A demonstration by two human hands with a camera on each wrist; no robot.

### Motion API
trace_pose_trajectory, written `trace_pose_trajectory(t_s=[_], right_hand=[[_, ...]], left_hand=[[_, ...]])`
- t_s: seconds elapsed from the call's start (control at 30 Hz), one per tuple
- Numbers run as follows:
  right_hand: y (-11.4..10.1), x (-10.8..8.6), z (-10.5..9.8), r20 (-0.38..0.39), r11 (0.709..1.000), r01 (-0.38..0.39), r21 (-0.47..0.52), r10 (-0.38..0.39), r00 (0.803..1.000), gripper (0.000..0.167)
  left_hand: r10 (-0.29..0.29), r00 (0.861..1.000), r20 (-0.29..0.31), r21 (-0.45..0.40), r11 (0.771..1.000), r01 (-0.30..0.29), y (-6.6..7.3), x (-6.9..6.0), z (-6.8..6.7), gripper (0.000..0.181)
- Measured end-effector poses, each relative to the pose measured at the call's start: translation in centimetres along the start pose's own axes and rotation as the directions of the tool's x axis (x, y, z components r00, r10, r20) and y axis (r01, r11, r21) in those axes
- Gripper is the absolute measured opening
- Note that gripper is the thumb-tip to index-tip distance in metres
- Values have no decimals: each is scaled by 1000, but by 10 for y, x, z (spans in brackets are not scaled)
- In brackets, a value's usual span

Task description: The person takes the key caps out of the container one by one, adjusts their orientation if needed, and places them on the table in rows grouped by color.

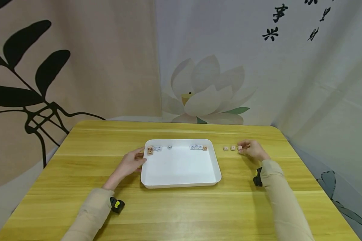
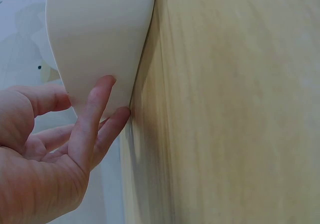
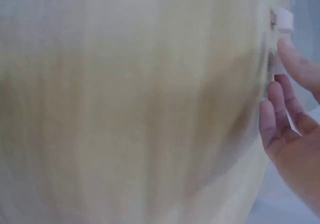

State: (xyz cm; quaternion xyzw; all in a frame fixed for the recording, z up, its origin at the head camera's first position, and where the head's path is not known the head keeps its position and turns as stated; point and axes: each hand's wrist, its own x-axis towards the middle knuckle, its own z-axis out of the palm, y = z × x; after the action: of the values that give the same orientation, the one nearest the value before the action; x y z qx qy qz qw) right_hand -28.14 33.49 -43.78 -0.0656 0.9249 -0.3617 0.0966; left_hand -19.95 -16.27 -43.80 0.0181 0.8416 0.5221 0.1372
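My left hand holds the left edge of a white tray; in the left wrist view its fingers spread against the tray's outer wall. At the table's right, my right hand pinches a small pale-pink block between thumb and fingers. Two similar pink blocks, a near one and a farther one, stand in line to its left. In the right wrist view the pinched block is partly hidden behind the thumb.
Along the tray's far side sit several small pale-blue pieces and a few orange ones, split into groups at left, middle and right. The wooden table backs onto a printed curtain.
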Motion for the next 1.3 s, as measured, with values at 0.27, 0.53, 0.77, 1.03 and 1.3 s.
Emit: trace_pose_trajectory(t_s=[0.27, 0.53, 0.77, 1.03, 1.3], right_hand=[[-33, 11, -7, 10, 992, 38, 117, -40, 999, 48], [-89, 33, 22, -38, 966, 145, 215, -140, 989, 41], [-143, 55, 60, -17, 911, 267, 314, -276, 961, 35], [-190, 65, 114, 112, 886, 314, 341, -370, 922, 33], [-220, 65, 163, 223, 906, 359, 226, -407, 886, 28]], left_hand=[[-4, 1000, -9, -5, 1000, 4, -2, -1, -2, 62], [5, 1000, -6, -2, 1000, -5, -1, -3, -2, 62], [-11, 1000, -4, -2, 1000, 11, 2, -4, -1, 62], [-19, 1000, -5, 1, 1000, 19, 2, -2, -1, 61], [-15, 1000, 1, -11, 1000, 15, 1, -2, -2, 61]])
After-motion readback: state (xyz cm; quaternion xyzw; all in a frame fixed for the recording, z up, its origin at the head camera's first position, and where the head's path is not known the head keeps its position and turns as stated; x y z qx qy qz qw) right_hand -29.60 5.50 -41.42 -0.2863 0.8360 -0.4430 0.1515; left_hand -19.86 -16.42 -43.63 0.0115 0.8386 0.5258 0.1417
